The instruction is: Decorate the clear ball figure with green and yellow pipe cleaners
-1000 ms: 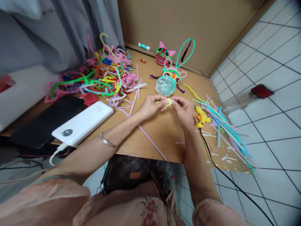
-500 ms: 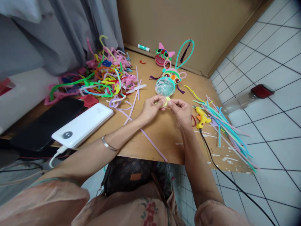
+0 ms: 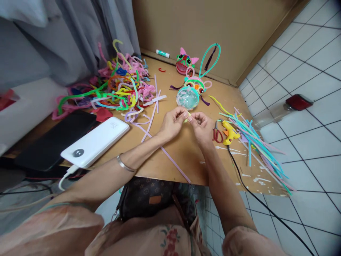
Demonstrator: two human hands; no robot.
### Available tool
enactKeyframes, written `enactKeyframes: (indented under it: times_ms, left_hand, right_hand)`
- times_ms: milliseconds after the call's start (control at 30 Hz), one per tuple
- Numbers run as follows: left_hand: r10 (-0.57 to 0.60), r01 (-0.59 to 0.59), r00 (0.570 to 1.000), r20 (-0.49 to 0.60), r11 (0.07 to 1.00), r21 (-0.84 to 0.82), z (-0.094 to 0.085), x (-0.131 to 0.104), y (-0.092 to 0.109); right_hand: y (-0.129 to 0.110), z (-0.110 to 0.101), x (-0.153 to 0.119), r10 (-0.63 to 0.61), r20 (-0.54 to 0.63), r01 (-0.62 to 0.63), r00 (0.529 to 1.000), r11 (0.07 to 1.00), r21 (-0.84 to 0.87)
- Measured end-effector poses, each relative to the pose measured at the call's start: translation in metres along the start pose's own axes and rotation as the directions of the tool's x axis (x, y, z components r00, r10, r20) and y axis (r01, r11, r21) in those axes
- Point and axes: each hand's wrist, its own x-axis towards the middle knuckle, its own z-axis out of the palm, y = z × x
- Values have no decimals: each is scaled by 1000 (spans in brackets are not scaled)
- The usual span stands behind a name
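Note:
Over the middle of the table, my left hand [image 3: 173, 122] and my right hand [image 3: 201, 127] meet, fingertips pinched together on a small pale yellow pipe cleaner piece [image 3: 186, 119]. Most of that piece is hidden by the fingers. Just beyond them sits a clear, teal-rimmed plastic dome [image 3: 188, 99]. It touches or overlaps an animal-face figure [image 3: 195, 85] of pipe cleaners with pink loop ears, a tall teal loop [image 3: 210, 60] and purple tassels. Behind that stands a second face figure [image 3: 184, 61] with pink ears and an open red mouth.
Right of my hands lie red-handled scissors [image 3: 217, 133], a yellow glue gun [image 3: 229, 133] with a black cord, and a bundle of straight pipe cleaners [image 3: 261, 149]. On the left are a tangled pipe cleaner heap [image 3: 114, 85], a white power bank [image 3: 96, 142] and a black phone-like slab [image 3: 55, 138].
My right hand has shifted slightly left and closer to my left hand, uncovering more of the scissors. Less of the yellow piece shows between the fingers now.

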Motion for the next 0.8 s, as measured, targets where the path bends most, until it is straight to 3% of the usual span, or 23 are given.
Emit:
enactKeyframes:
  times_ms: [133, 267, 467, 633, 800]
  left_hand:
    - [-13, 11, 998, -64, 999, -34, 1, 1, -1]
    - [-60, 58, 998, -36, 997, -59, -3, 5, 0]
    - [-89, 86, 996, -21, 991, -106, -2, 5, 5]
    - [-216, 197, 975, -59, 952, -235, -6, 12, 3]
    - [-270, 254, 961, -62, 947, -195, -10, 17, 0]
  right_hand:
    - [6, 7, 0, 71, -4, -69, 998, 989, 129]
    - [3, 4, 1, 176, 50, -183, 983, 964, 194]
    - [2, 0, 2, 124, 0, -122, 992, 977, 173]
    - [6, -3, 4, 106, -45, -94, 993, 969, 228]
    - [5, -4, 7, 163, -84, -129, 983, 941, 314]
